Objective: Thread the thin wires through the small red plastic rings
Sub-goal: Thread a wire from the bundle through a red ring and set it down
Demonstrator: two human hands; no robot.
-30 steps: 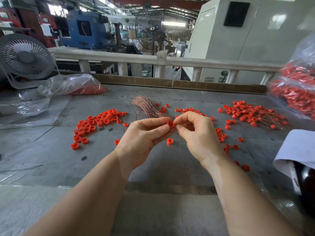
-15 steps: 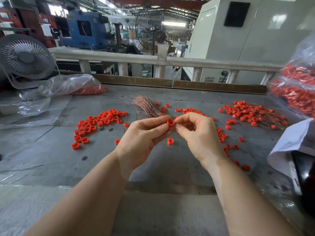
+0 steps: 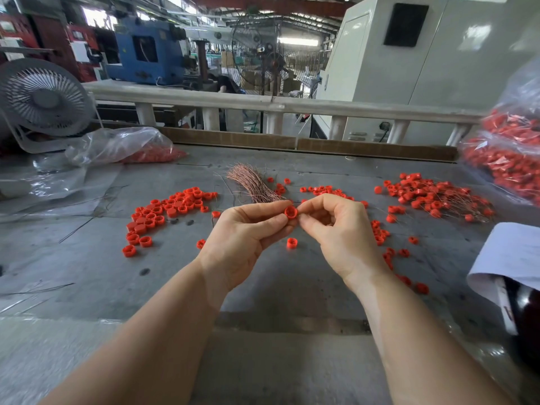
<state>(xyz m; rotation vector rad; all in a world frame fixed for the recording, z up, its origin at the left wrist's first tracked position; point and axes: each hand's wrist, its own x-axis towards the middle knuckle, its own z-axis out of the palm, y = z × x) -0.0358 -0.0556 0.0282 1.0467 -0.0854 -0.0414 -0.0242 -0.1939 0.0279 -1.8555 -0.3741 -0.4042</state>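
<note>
My left hand [image 3: 244, 235] pinches a small red plastic ring [image 3: 290, 212] between thumb and forefinger above the grey table [image 3: 87, 258]. My right hand [image 3: 339, 232] meets it from the right, its thumb and forefinger pinched together at the ring's side; any wire between them is too thin to see. Behind the hands lies a bundle of thin copper wires [image 3: 251, 185]. Loose red rings [image 3: 166, 211] are heaped at the left. A pile of rings with wires through them [image 3: 429, 197] lies at the right.
Single rings [image 3: 290, 243] lie scattered under and right of the hands. Clear plastic bags of red parts sit at back left [image 3: 122, 147] and far right [image 3: 508, 159]. A white fan [image 3: 43, 97] stands at the left, white paper [image 3: 511, 258] over a dark object at the right edge.
Both hands stay together at the ring, with only small finger shifts. The white paper at the right edge has shifted a little.
</note>
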